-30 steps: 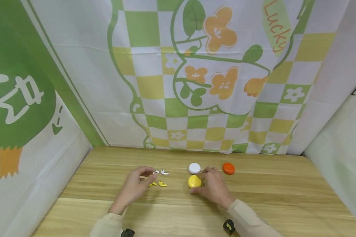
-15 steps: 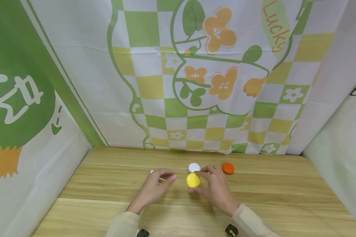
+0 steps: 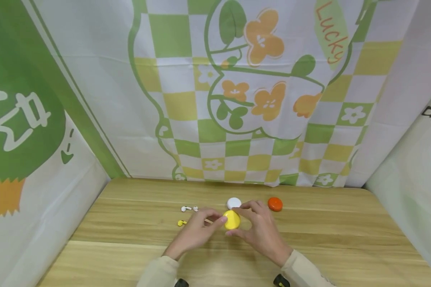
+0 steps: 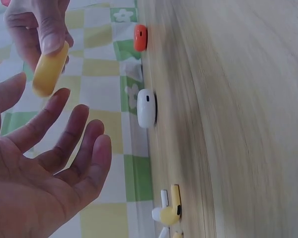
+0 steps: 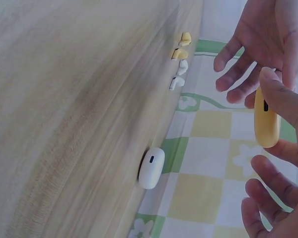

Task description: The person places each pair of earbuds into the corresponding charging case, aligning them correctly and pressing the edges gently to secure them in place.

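My right hand (image 3: 263,231) pinches a round yellow earbud case (image 3: 232,220) between thumb and fingers. The wrist views show the case raised off the table, its small dark port (image 5: 266,105) facing the right wrist camera. My left hand (image 3: 194,235) is open beside it, fingers spread and slightly bent, the palm (image 4: 30,198) holding nothing. Its thumb and index fingertips come close to the lower end of the case in the left wrist view. Left of the hands lie white earbuds (image 3: 185,208) and yellow earbuds (image 5: 180,53), partly hidden by my left hand in the head view.
A white earbud case (image 3: 234,203) stands on the wooden table (image 3: 129,223) just behind the yellow one. Farther right is an orange-red case (image 3: 275,204). A patterned cloth (image 3: 215,151) hangs along the table's back edge.
My left hand has moved right, away from the earbuds and up to the yellow earbud case. My right hand keeps its hold on the case, which has shifted slightly left.
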Demonstrator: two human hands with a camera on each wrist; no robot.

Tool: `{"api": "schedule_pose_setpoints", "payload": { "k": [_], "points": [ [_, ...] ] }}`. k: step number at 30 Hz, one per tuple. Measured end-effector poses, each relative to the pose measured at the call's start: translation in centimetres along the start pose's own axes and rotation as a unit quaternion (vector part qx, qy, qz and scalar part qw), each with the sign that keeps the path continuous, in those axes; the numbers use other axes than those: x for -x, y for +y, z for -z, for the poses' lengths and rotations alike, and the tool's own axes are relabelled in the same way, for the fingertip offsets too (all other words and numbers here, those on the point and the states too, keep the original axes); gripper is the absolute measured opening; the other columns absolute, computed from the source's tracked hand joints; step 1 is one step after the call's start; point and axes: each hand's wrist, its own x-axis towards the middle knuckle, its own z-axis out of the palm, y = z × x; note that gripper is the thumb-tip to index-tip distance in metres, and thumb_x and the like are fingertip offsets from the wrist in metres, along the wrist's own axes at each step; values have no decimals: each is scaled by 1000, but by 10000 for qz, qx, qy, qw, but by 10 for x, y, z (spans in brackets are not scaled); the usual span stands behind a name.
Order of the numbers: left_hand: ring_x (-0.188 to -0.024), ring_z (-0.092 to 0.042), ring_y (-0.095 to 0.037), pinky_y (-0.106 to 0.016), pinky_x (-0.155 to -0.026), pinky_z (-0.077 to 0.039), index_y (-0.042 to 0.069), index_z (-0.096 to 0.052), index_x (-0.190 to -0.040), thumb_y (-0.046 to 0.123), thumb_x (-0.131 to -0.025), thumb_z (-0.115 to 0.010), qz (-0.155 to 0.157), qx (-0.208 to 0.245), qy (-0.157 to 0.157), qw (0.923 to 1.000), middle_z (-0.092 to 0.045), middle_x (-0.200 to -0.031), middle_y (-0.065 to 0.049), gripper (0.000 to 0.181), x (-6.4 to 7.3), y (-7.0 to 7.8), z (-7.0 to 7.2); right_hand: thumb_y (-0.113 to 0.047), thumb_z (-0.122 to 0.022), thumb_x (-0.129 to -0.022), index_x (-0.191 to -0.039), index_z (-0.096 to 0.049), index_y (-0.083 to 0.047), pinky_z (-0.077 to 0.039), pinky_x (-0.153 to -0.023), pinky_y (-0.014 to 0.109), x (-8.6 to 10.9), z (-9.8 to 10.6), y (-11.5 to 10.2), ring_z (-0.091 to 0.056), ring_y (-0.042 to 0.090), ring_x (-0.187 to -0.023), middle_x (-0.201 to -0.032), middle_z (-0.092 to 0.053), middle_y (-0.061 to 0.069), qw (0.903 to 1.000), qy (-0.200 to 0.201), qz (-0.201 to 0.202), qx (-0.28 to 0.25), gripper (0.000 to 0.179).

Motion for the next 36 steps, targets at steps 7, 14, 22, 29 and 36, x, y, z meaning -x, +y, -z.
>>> {"api": "schedule_pose_setpoints", "payload": {
  "k": [7,14,22,29,36],
  "points": [
    [-101,-61,-19,-37,-88,-54,6,-72,-106,36,-103,-60,63,2,-39,10000,-65,-107,-4,32,-1,3,-2,-38,-98,-58,-109,-79,-11,-48,-82,39,2,0,-2,-54,15,-99,-105,-65,-2,9997,103,222,5,60],
    [-105,-61,-23,-44,-92,-52,5,-71,-110,37,-104,-58,88,9,-13,10000,-65,-110,-4,35,0,5,-3,-41,-97,-60,-115,-77,-10,-51,-82,40,3,1,-1,-55,16,-99,-105,-65,0,9995,89,287,-4,66],
    [-113,-58,-27,-52,-100,-48,6,-68,-115,40,-104,-57,130,-26,44,9999,-64,-116,-4,37,-1,6,-1,-36,-96,-64,-119,-75,-8,-55,-84,38,2,7,3,-60,16,-100,-105,-66,1,9995,30,-74,-301,66],
    [-114,-55,-23,-53,-102,-45,9,-66,-114,39,-105,-56,-101,-122,70,9999,-62,-116,-2,33,-1,12,0,-28,-88,-80,-120,-75,-10,-55,-85,43,-1,17,5,-63,17,-100,-104,-69,-1,9782,-573,-1203,-1591,46],
    [-114,-56,-21,-52,-101,-45,13,-66,-115,39,-104,-58,-328,-251,180,9990,-62,-116,1,29,-1,18,-1,-32,-78,-91,-122,-74,-13,-54,-84,37,-2,22,8,-64,18,-98,-104,-70,-6,9498,-1113,-1722,-2362,37]
  ]
}}
